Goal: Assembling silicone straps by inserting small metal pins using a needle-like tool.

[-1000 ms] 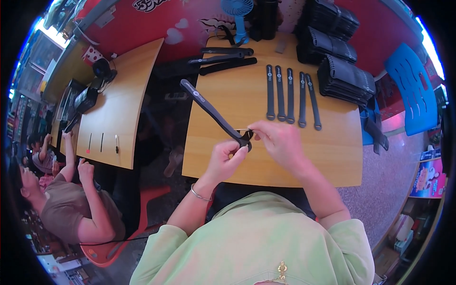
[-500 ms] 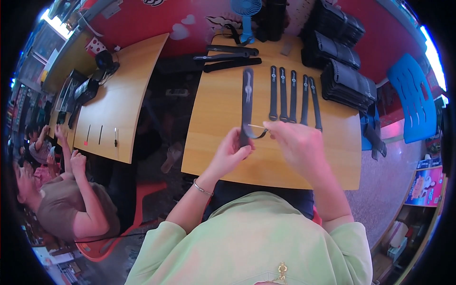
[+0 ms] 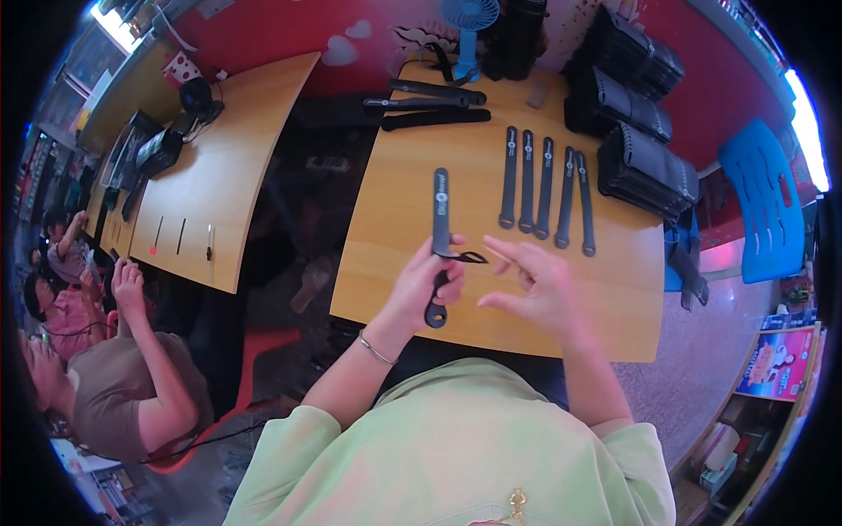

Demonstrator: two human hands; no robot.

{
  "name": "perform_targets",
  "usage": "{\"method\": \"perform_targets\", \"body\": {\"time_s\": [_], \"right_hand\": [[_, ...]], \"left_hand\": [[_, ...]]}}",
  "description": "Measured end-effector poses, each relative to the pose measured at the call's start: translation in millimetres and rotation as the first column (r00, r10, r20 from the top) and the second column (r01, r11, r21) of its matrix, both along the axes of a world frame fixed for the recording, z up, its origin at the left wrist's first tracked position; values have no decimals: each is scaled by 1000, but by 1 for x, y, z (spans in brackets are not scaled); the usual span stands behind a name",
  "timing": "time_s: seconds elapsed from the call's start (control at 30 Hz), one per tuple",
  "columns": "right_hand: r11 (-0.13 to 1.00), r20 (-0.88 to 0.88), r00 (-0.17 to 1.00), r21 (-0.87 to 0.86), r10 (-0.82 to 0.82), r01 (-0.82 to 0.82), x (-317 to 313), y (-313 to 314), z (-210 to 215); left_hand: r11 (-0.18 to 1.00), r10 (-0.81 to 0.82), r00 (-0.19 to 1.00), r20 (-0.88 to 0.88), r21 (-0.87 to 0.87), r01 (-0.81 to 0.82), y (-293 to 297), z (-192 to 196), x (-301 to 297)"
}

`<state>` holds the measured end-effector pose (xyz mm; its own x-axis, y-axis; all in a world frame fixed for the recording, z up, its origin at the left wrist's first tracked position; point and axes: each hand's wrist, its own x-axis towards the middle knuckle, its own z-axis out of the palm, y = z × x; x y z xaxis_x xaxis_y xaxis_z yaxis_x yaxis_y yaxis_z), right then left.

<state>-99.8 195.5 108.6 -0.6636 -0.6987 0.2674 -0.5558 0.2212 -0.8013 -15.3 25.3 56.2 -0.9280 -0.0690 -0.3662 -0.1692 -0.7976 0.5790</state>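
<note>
My left hand (image 3: 419, 287) is closed round a dark strap (image 3: 441, 206) with a pale printed mark. Its rounded end points away from me, and a slotted end (image 3: 436, 316) hangs below my fingers. A small black loop (image 3: 472, 257) sticks out to the right of that hand. Close by, my right hand (image 3: 539, 285) has thumb and fingers spread, apart from the strap. Whether a thin pale stick sits between its fingers I cannot make out. Beyond it, several similar straps (image 3: 545, 188) lie side by side on the wooden table (image 3: 386, 254).
Stacked bundles of black straps (image 3: 649, 171) stand at the table's right. More black straps (image 3: 436, 118) lie at the back left, near a blue fan (image 3: 467, 44). A blue chair (image 3: 761, 210) is at right. Another person (image 3: 145, 394) sits left, beside a second table (image 3: 237, 167).
My right hand has come away from the strap, its fingers spreading. The strap has dropped lower in the view, its printed side and slotted end showing. The thin pale stick no longer shows clearly.
</note>
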Motion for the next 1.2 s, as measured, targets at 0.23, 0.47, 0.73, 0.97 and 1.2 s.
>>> {"method": "perform_targets", "body": {"time_s": [0.23, 0.47, 0.73, 0.97, 1.2], "right_hand": [[982, 181, 983, -189, 42, -7, 3, -20, -23], [927, 563, 821, -254, -89, 275, -46, -19, -32], [855, 406, 877, -328, -257, 402, -124, 5, 9], [705, 176, 833, -459, -524, 541, -151, -6, 32], [926, -213, 918, -256, -334, 278, -105, -52, -21]], "left_hand": [[986, -148, 989, 18, -81, 149, 8, 4, -1], [881, -473, 880, -36, 7, 474, -13, 9, 10], [832, -550, 835, -34, 69, 551, -60, -12, 54], [926, -377, 924, 66, 62, 373, -90, -30, 83], [978, -82, 989, -119, 184, 103, -76, -28, 56]]}}
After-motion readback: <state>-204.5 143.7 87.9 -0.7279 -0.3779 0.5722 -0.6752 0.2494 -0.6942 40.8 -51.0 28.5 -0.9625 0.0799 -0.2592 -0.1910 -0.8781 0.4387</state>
